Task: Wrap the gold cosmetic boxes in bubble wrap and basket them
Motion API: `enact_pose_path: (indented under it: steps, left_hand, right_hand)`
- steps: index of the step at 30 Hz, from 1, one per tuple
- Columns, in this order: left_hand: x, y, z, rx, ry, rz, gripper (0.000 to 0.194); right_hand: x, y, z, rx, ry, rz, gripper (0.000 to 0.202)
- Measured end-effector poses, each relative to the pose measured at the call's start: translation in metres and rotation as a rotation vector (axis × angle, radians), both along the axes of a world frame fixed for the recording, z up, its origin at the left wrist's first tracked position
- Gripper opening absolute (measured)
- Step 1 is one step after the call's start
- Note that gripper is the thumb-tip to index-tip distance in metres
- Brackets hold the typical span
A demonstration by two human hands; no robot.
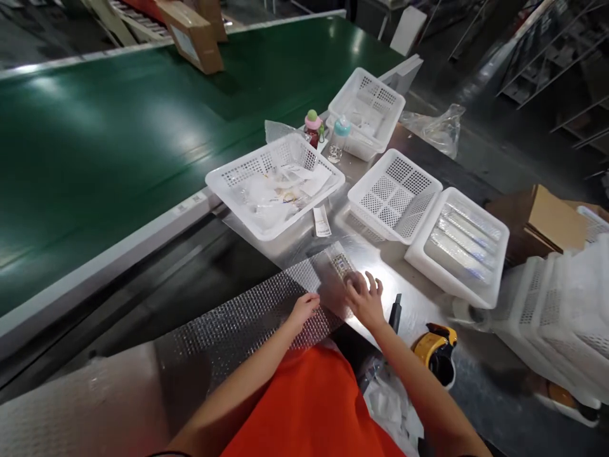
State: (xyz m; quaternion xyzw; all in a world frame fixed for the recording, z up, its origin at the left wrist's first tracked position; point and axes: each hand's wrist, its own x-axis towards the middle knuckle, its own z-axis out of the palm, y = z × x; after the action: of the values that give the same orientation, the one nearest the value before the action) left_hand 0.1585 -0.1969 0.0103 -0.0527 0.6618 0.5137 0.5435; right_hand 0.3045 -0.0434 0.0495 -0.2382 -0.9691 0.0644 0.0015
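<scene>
Bubble wrap (223,336) runs out toward eight o'clock from the left hand (304,310), whose fingers are loosely curled over it; whether they pinch it, I cannot tell. The right hand (367,303) is arched, fingers spread wide. At its eleven o'clock, just by the thumb side, a small clear packet (340,260) lies flat on the wrap's end. Farther, toward eleven, sits a white basket (261,232) of bagged items (285,190).

Bubble wrap (259,304) – clr, belt (143,146) – dk grn
</scene>
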Motion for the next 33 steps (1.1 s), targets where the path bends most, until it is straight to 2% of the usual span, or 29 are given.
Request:
enact_pose_path:
  steps: [3, 5, 6, 8, 10, 11, 13, 16, 19, 22, 24, 26, 29, 33]
  left_hand:
    - [0.002, -0.004, 0.001, 0.003, 0.024, -0.018, 0.027]
    - [0.002, -0.008, 0.001, 0.002, 0.046, -0.029, 0.022]
    - [0.001, -0.010, 0.001, -0.003, 0.058, -0.035, 0.020]
    - [-0.001, -0.018, -0.001, -0.015, 0.088, -0.052, 0.018]
    - [-0.003, -0.025, -0.003, -0.031, 0.119, -0.076, 0.018]
    - [-0.004, -0.027, -0.003, -0.039, 0.135, -0.092, 0.018]
    - [-0.004, -0.026, -0.004, -0.045, 0.170, -0.133, 0.019]
    - [-0.003, -0.013, -0.006, -0.020, 0.232, -0.211, 0.024]
    - [-0.002, 0.010, -0.009, 0.030, 0.324, -0.286, 0.029]
    - [-0.002, 0.028, -0.014, 0.065, 0.434, -0.347, 0.036]
    - [-0.003, 0.034, -0.019, 0.072, 0.484, -0.390, 0.039]
    - [-0.004, 0.034, -0.022, 0.074, 0.512, -0.434, 0.040]
    - [-0.006, 0.026, -0.025, 0.078, 0.560, -0.493, 0.039]
    - [-0.012, 0.006, -0.023, 0.066, 0.636, -0.547, 0.036]
  right_hand:
    - [0.001, -0.006, -0.007, -0.094, -0.034, 0.215, 0.045]
    - [-0.008, -0.025, -0.021, -0.127, -0.054, 0.206, 0.052]
    - [-0.015, -0.036, -0.028, -0.128, -0.061, 0.143, 0.058]
    - [-0.031, -0.052, -0.036, -0.129, -0.085, -0.090, 0.074]
    - [-0.047, -0.056, -0.035, -0.165, -0.138, -0.348, 0.093]
    - [-0.053, -0.053, -0.032, -0.198, -0.174, -0.424, 0.102]
    - [-0.061, -0.040, -0.023, -0.271, -0.224, -0.437, 0.112]
    - [-0.061, -0.016, -0.014, -0.295, -0.216, -0.385, 0.111]
    - [-0.055, 0.017, -0.016, -0.208, -0.179, -0.444, 0.107]
    - [-0.051, 0.065, -0.021, -0.145, -0.195, -0.499, 0.106]
    - [-0.050, 0.094, -0.023, -0.133, -0.244, -0.505, 0.107]
    - [-0.050, 0.110, -0.023, -0.104, -0.278, -0.499, 0.109]
    - [-0.052, 0.099, -0.023, 0.015, -0.226, -0.497, 0.107]
    - [-0.055, 0.042, -0.025, 0.186, -0.096, -0.490, 0.089]
